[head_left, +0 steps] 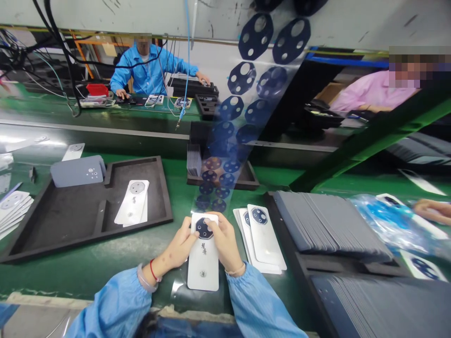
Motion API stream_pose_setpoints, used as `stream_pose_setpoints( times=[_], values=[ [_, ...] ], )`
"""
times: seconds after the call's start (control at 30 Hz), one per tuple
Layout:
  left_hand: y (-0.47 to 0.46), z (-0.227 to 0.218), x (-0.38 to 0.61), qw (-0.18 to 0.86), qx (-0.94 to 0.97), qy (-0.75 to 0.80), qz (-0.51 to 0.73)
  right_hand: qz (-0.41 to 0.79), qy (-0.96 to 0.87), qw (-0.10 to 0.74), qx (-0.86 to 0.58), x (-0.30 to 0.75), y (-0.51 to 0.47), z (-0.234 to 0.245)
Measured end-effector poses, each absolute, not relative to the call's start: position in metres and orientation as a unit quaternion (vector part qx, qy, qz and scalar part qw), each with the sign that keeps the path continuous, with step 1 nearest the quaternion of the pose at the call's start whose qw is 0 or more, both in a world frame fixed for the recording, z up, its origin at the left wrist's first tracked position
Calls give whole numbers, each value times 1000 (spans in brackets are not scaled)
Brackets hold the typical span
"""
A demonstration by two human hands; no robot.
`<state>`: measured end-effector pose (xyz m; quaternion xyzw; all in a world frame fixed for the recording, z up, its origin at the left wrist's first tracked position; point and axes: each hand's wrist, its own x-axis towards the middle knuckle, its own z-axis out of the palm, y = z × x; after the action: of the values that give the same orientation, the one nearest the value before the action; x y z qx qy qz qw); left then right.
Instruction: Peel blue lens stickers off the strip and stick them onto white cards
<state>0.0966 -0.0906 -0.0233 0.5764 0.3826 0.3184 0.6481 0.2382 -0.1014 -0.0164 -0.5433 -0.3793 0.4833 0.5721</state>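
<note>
the left hand (pixel 182 240) was closed on the left edge of a flat white rectangular panel with rounded corners (pixel 203 260); the right hand (pixel 224 240) gripped its right edge. the panel was centred in front of the wearer, between the two hands, with its long axis running away from the body and only slightly turned. a dark blue octagonal patch with round holes (pixel 203 231) occupied the far end of the panel.

the governing relation was thumb to patch: the right thumb reached onto the patch's upper right part, while the left thumb met its lower left side. neither hand was clearly nearer. whether the panel's near end touched the glossy green tabletop (pixel 169 281) could not be told.

a loose stack of similar white panels (pixel 268 239) lay just beside the right hand, on its outer side. a clear plastic strip carrying dark octagonal pieces (pixel 244 105) hung beyond the panel's far end.
</note>
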Motion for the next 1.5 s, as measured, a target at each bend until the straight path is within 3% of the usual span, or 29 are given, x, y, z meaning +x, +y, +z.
stream_pose_setpoints(
  times=[0.2, 0.33, 0.43, 0.53, 0.67, 0.8, 0.87, 0.97, 1.1, 1.33, 1.5],
  values=[
    [-85, -27, 95, 664, 511, 401, 372, 473, -416, 566, -532, 235, -106, -21],
    [-82, -23, 93, 650, 476, 415, 423, 286, -637, 452, -556, 222, -121, -23],
    [-80, -16, 90, 659, 504, 381, 408, 149, -699, 376, -590, 221, -134, -20],
    [-67, -8, 77, 528, 607, 398, 440, 71, -665, 384, -636, 248, -143, -15],
    [-31, -2, 35, 219, 606, 568, 512, -1, -606, 363, -707, 317, -152, -19],
    [-2, -6, -4, 58, 544, 732, 405, -54, -611, 289, -735, 346, -166, -31],
    [3, -12, -12, 40, 542, 770, 336, -32, -633, 281, -721, 331, -178, -36],
    [4, -20, -15, 47, 558, 787, 259, 98, -730, 257, -626, 295, -198, -41],
    [6, -27, -18, 52, 587, 770, 243, 187, -779, 252, -543, 267, -211, -53],
    [11, -25, -23, 69, 541, 760, 352, 144, -760, 309, -553, 267, -214, -64],
    [2, -12, -9, 68, 517, 714, 467, 24, -744, 325, -583, 262, -220, -67]
  ],
)
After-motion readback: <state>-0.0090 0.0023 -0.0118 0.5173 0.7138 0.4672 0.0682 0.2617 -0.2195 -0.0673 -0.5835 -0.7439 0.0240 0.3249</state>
